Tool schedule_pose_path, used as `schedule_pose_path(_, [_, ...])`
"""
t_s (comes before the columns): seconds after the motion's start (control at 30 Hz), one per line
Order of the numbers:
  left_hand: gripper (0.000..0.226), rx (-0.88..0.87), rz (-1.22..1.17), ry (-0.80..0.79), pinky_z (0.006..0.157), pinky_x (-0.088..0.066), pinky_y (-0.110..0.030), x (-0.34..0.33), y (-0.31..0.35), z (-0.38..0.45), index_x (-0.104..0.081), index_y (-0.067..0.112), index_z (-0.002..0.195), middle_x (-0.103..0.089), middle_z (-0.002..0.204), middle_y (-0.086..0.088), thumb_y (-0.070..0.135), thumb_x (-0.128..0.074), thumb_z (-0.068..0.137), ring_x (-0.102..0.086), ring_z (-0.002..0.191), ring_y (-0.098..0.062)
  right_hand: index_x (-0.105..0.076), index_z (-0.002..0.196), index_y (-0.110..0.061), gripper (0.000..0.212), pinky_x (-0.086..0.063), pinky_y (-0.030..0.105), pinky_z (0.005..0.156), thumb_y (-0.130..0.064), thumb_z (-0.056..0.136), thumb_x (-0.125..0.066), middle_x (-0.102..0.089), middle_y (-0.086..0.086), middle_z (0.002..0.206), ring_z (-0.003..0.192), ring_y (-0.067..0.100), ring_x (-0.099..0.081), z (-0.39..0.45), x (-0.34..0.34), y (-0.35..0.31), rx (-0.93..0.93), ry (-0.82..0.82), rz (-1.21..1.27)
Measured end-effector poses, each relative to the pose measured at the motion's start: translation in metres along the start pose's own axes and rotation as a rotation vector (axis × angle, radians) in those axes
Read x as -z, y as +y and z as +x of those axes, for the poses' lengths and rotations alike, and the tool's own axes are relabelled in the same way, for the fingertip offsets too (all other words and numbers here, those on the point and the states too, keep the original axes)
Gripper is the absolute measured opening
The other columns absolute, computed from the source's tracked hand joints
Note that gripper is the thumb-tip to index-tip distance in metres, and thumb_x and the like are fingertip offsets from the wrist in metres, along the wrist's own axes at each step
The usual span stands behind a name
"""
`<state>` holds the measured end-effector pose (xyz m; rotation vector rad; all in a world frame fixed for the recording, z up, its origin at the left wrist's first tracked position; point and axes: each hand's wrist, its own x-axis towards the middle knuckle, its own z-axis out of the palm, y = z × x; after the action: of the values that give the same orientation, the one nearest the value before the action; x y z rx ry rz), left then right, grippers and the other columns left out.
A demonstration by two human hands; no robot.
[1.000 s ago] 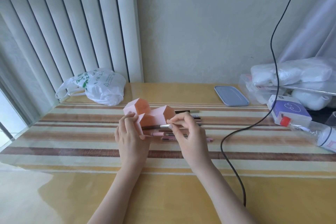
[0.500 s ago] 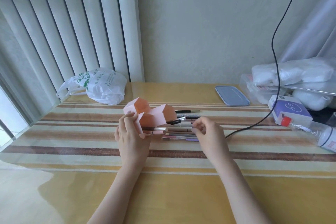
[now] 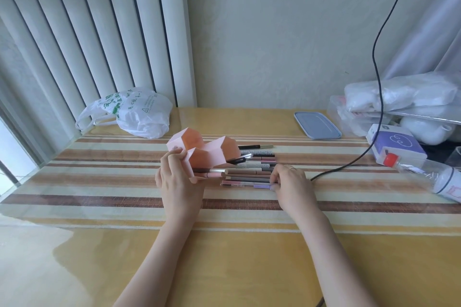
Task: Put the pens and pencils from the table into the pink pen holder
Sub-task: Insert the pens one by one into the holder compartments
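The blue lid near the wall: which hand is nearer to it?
Right. The right hand lies below the blue lid, at the pens; the left hand is farther left, holding the pink pen holder.

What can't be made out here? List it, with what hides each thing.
Head view only:
- Holder: its openings face the pens, so how many sit inside is hidden; the left hand covers its near side.
- Pens: their right ends lie under the right hand, so whether it grips one is unclear.
- Bag: contents hidden by its plastic.
- Bottle: cut off by the right edge.
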<state>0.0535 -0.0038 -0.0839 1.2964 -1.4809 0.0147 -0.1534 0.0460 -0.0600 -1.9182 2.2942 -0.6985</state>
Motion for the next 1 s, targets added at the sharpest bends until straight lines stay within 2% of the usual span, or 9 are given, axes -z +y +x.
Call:
schedule_pose_path(0.17, [0.073, -0.006, -0.021, -0.011, 0.091, -0.027, -0.034, 0.003, 0.001, -0.001, -0.036, 0.020, 0.108, -0.050, 0.121, -0.009, 0.029, -0.087, 0.057, -0.045, 0.111, -0.029, -0.062, 0.091, -0.021, 0.004, -0.041, 0.033, 0.078, -0.019, 0.091, -0.059, -0.058, -0.001, 0.100, 0.103, 0.022, -0.049, -0.001, 0.002, -0.001, -0.005, -0.047, -0.053])
schedule_pose_path(0.27, [0.075, 0.000, -0.046, -0.024, 0.093, -0.026, -0.033, 0.005, 0.004, -0.001, -0.038, 0.017, 0.109, -0.049, 0.121, -0.010, 0.070, -0.065, 0.063, -0.042, 0.113, -0.027, -0.062, 0.089, -0.025, 0.004, -0.036, 0.032, 0.077, -0.025, 0.091, -0.059, -0.054, -0.003, 0.100, 0.104, 0.021, -0.047, -0.002, 0.002, -0.003, 0.026, -0.050, -0.047])
schedule_pose_path(0.3, [0.078, 0.013, -0.056, -0.028, 0.093, -0.026, -0.034, 0.005, 0.005, -0.001, -0.040, 0.015, 0.110, -0.049, 0.122, -0.010, 0.070, -0.065, 0.061, -0.042, 0.114, -0.027, -0.062, 0.089, -0.026, 0.004, -0.036, 0.033, 0.077, -0.027, 0.091, -0.058, -0.055, -0.004, 0.102, 0.104, 0.021, -0.047, -0.002, 0.003, -0.004, 0.037, -0.048, -0.023])
schedule_pose_path(0.37, [0.074, 0.023, -0.042, -0.014, 0.093, -0.027, -0.037, 0.003, 0.004, 0.000, -0.043, 0.012, 0.110, -0.049, 0.122, -0.010, 0.041, -0.085, 0.055, -0.042, 0.114, -0.027, -0.061, 0.088, -0.027, 0.006, -0.040, 0.035, 0.077, -0.029, 0.091, -0.057, -0.060, -0.008, 0.101, 0.099, 0.019, -0.052, 0.000, 0.006, -0.007, 0.045, -0.046, 0.092])
schedule_pose_path(0.43, [0.076, 0.007, 0.009, 0.002, 0.092, -0.028, -0.037, 0.001, 0.000, 0.000, -0.040, 0.018, 0.108, -0.050, 0.120, -0.008, 0.012, -0.089, 0.050, -0.041, 0.111, -0.024, -0.061, 0.086, -0.028, 0.006, -0.044, 0.036, 0.075, -0.029, 0.091, -0.058, -0.063, -0.014, 0.092, 0.087, 0.018, -0.059, 0.000, 0.011, -0.010, 0.046, -0.066, 0.260])
schedule_pose_path(0.6, [0.074, 0.033, -0.030, -0.018, 0.094, -0.027, -0.037, 0.003, 0.002, -0.001, -0.044, 0.010, 0.110, -0.049, 0.122, -0.009, 0.028, -0.087, 0.052, -0.042, 0.115, -0.026, -0.065, 0.087, -0.023, 0.006, -0.051, 0.031, 0.081, -0.016, 0.087, -0.065, -0.070, -0.008, 0.089, 0.087, 0.012, -0.066, 0.001, 0.022, -0.015, 0.015, -0.025, 0.705])
schedule_pose_path(0.77, [0.079, 0.026, 0.017, 0.011, 0.092, -0.028, -0.035, -0.002, -0.003, 0.000, -0.035, 0.024, 0.105, -0.048, 0.120, -0.004, -0.004, -0.082, 0.049, -0.041, 0.113, -0.025, -0.056, 0.099, -0.018, 0.022, -0.058, 0.036, 0.081, 0.000, 0.089, -0.059, -0.070, 0.009, 0.092, 0.086, 0.020, -0.070, 0.002, 0.027, -0.016, -0.124, 0.117, 1.223])
schedule_pose_path(0.87, [0.080, 0.024, 0.020, 0.006, 0.092, -0.027, -0.034, -0.002, -0.003, 0.000, -0.035, 0.025, 0.106, -0.048, 0.121, -0.004, -0.004, -0.082, 0.049, -0.041, 0.113, -0.025, -0.048, 0.112, -0.014, 0.029, -0.059, 0.031, 0.072, 0.005, 0.090, -0.053, -0.065, 0.020, 0.102, 0.093, 0.026, -0.069, 0.002, 0.033, -0.017, -0.146, 0.266, 1.431])
schedule_pose_path(1.0, [0.078, 0.017, 0.006, 0.007, 0.094, -0.028, -0.037, -0.001, -0.002, 0.000, -0.035, 0.025, 0.106, -0.048, 0.121, -0.004, -0.003, -0.082, 0.050, -0.042, 0.113, -0.026, -0.044, 0.113, -0.015, 0.030, -0.059, 0.032, 0.073, 0.006, 0.093, -0.049, -0.063, 0.013, 0.096, 0.090, 0.019, -0.070, 0.001, 0.040, -0.019, -0.106, 0.431, 1.589])
